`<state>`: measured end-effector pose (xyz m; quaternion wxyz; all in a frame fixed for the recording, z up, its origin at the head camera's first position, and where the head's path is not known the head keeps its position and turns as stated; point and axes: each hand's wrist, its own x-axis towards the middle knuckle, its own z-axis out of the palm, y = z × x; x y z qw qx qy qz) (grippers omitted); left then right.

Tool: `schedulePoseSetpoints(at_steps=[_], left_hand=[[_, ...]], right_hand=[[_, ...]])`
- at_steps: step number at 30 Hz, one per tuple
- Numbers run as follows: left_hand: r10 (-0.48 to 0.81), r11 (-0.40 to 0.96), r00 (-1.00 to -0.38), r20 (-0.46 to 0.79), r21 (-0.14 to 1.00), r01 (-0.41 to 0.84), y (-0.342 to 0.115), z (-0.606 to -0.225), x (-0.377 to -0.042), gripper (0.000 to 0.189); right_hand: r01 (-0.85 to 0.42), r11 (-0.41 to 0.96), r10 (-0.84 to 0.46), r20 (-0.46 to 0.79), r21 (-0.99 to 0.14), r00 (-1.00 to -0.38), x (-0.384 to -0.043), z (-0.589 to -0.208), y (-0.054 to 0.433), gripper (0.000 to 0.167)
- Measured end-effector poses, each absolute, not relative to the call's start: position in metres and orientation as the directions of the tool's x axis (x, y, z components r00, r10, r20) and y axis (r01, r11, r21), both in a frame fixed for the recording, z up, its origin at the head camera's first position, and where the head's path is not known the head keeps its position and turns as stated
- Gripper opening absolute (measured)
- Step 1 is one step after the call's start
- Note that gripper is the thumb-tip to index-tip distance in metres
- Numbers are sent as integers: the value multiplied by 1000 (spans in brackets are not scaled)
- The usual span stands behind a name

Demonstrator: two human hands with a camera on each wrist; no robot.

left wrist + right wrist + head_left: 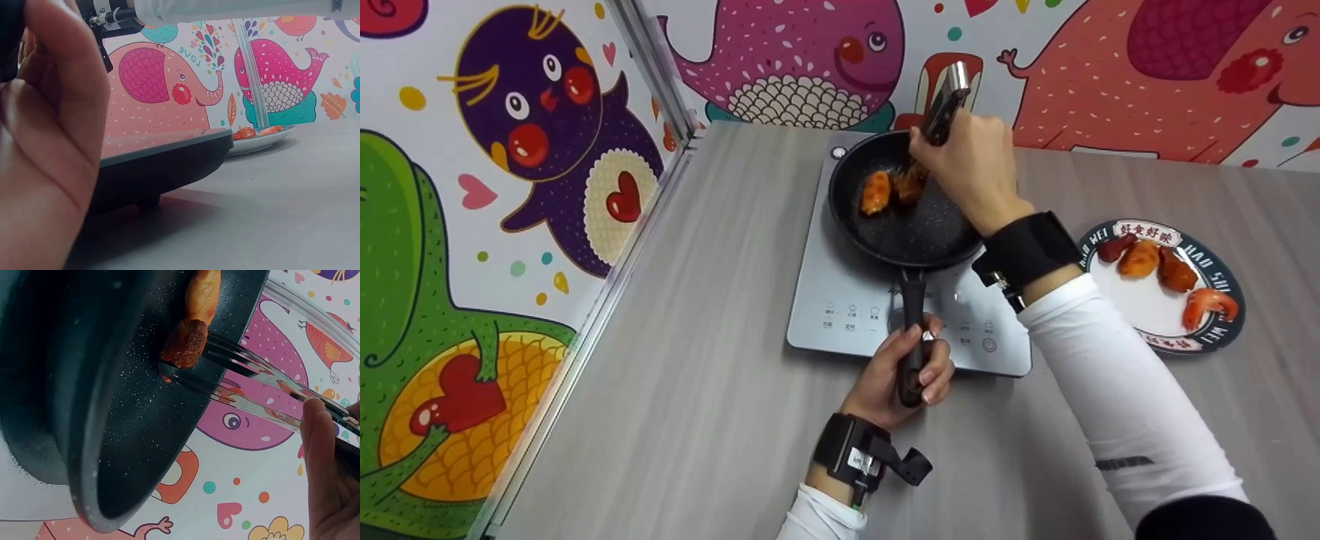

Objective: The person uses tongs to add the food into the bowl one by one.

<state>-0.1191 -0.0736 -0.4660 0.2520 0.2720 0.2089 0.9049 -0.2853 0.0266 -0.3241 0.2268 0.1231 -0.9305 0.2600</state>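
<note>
Left hand: the left hand (879,386) is wrapped round the pan handle (913,300), fingers curled over it near its end.
Right hand: the right hand (975,161) grips metal tongs (940,116) above the pan's far right side, with the tongs angled down into it.
Frying pan: the black frying pan (915,244) sits on the cooker, its handle pointing toward the person.
Browned piece: the browned piece (909,189) is in the pan, between the tips of the tongs — how firmly they squeeze it, I cannot tell.
Orange piece: the orange piece (875,193) lies in the pan just left of the browned one; in the right wrist view the two appear to touch.
Cooker: a flat silver cooker (817,300) with printed controls along its near edge stands on the grey desk (682,375).
Plate: right of the cooker, a dark-rimmed plate (1166,319) holds a dark red piece (1115,247), an orange chunk (1140,259), a reddish-brown chunk (1177,274) and a curled shrimp (1209,306).
Wrists: black straps (1031,251) on both — white sleeves (1132,390) above them.
Walls: printed with cartoon animals, including a purple bird (529,97).
</note>
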Motion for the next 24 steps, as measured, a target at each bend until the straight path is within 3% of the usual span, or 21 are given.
schedulePoseSetpoints(at_steps=[24], left_hand=[[577,-780,-725,375,515,-354,-74,-466,-119,20]], right_hand=[[-380,826,-173,454,-417,-874,-282,-329,31,45]])
